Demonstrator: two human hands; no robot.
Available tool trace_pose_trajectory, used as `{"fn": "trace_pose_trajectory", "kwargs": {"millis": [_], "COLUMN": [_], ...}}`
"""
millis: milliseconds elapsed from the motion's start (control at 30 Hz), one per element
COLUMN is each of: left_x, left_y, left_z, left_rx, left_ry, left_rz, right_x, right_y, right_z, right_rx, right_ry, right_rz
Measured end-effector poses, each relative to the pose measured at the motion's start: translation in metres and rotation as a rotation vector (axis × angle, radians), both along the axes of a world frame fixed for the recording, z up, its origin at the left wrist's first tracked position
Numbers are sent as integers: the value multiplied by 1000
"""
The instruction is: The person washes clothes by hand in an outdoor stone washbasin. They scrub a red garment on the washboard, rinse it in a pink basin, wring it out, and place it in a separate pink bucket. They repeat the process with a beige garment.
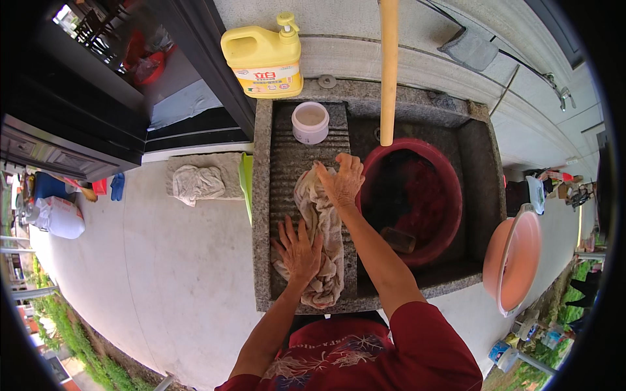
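Observation:
A wet, whitish cloth [331, 260] with brown stains lies bunched lengthwise on the ribbed stone washboard [279, 173] of a sink. My left hand [300, 254] rests flat, fingers spread, over the cloth's left side and the ribs. At the cloth's far end, my right hand [343, 182] has its fingers curled round the fabric. Beyond it, a small pale lilac tub [310, 124] stands on the washboard. In the basin to the right sits a dark red washtub [450, 195] with dark and red laundry in water. A translucent container [398, 240] lies at its near side.
A yellow pump jug [264, 62] stands on the sink's far left corner. A thick wooden-coloured pole [388, 72] hangs over the basin. A pink basin [515, 260] leans at the sink's right. Left of the sink, another cloth [197, 182] lies on a stone slab [231, 173].

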State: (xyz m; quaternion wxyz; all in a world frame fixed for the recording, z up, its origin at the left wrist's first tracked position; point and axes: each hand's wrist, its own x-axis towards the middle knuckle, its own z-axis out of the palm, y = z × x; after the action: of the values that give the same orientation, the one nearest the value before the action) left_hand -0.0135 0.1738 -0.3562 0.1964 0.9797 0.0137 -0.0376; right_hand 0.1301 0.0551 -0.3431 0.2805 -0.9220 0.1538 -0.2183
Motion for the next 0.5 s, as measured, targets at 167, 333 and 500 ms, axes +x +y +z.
{"fn": "trace_pose_trajectory", "kwargs": {"millis": [167,333,500], "left_x": [17,-2,-12], "left_y": [-2,33,30], "left_z": [12,13,58], "left_rx": [-321,-949,-709], "left_ry": [-19,-134,96], "left_rz": [199,415,372], "right_x": [-50,-36,-38], "right_y": [-4,-62,-65], "right_z": [-24,-10,0], "right_rx": [178,1410,512], "right_ry": [247,58,145], "right_rz": [338,263,118]}}
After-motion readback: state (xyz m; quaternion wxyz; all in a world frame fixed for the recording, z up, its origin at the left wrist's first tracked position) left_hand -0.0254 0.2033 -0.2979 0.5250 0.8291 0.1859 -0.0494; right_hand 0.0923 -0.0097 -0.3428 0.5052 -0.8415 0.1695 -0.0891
